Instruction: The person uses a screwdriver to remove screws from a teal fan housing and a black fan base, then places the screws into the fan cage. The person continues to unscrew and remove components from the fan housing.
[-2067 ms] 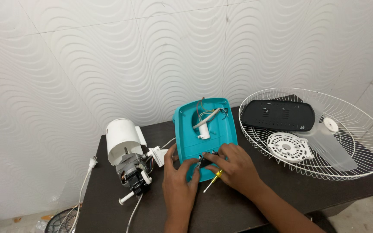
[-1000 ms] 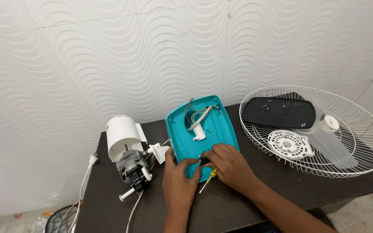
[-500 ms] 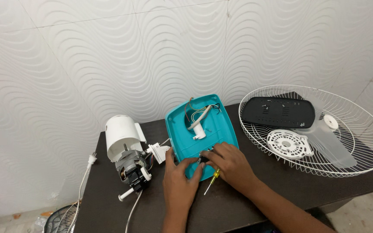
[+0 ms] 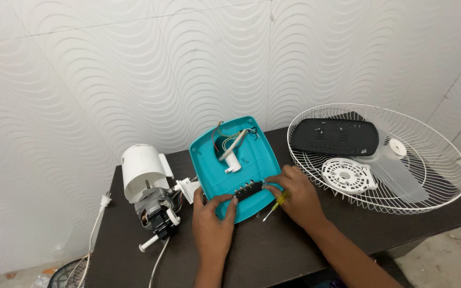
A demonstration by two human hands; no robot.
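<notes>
1. Head view, nearest first: the left hand (image 4: 213, 220) rests on the near left edge of the teal housing (image 4: 234, 166), thumb and fingers pressing its rim. The right hand (image 4: 296, 196) sits at the near right edge, fingers curled, pinching a small yellow-handled screwdriver (image 4: 277, 203) while its fingertips touch the black switch block (image 4: 249, 189).

2. The switch block lies inside the housing, along its near edge, between the two hands. It looks small, stiff and light; its row of tabs seems the fragile part, so the plain ends are probably the safer places to hold.

3. The housing lies open side up on the dark counter (image 4: 273, 250), tilted a little toward the wall. Judging by its thin moulded walls, it is light, rigid and likely slippery on the smooth top; the rim is the natural grip.

4. Inside its far half sit a white stem (image 4: 231, 159) and loose coloured wires (image 4: 230, 136), which could snag if the shell is lifted.

5. Left of it stands the fan motor (image 4: 153, 205) with its white cover (image 4: 141, 165), just beside the housing, and a white power cord (image 4: 101, 210) trails off the counter edge.

6. To the right lies a white wire grille (image 4: 436, 176) holding a black plate (image 4: 334, 136), a white hub disc (image 4: 348, 175) and a clear blade (image 4: 396, 170), near the right hand's elbow side.

7. Farthest is the white wavy wall (image 4: 134, 64).
</notes>
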